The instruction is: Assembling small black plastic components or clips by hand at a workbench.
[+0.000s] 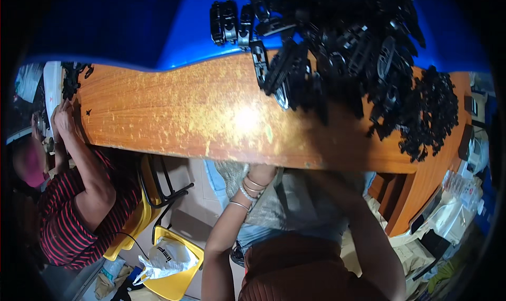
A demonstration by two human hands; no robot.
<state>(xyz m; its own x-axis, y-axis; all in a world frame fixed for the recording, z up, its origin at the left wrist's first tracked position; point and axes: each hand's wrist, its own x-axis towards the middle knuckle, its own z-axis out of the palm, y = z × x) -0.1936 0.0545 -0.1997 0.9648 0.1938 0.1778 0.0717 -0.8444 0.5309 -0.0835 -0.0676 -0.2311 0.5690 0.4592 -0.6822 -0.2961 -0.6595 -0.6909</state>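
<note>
My left hand (262, 172), below bracelets on the wrist, is at the table's front edge, over a grey woven cloth or sack (274, 209) spread across my lap. The table edge hides its fingers. My right hand (328, 182) reaches in under the same edge, deep in shadow; its fingers do not show. Whether either hand holds anything cannot be made out. Above them, on the wooden table (174, 111), lies a big heap of long black glossy plastic parts (337, 53). A pile of smaller black parts (429, 114) lies to its right.
A blue plastic sheet or bin (195, 27) stands at the table's far side. At left, a co-worker in a striped shirt (79, 216) has hands on the table near a few black pieces (74, 80). A yellow stool (179, 282) bears a white plastic bag (167, 259). Boxes and bags crowd the right.
</note>
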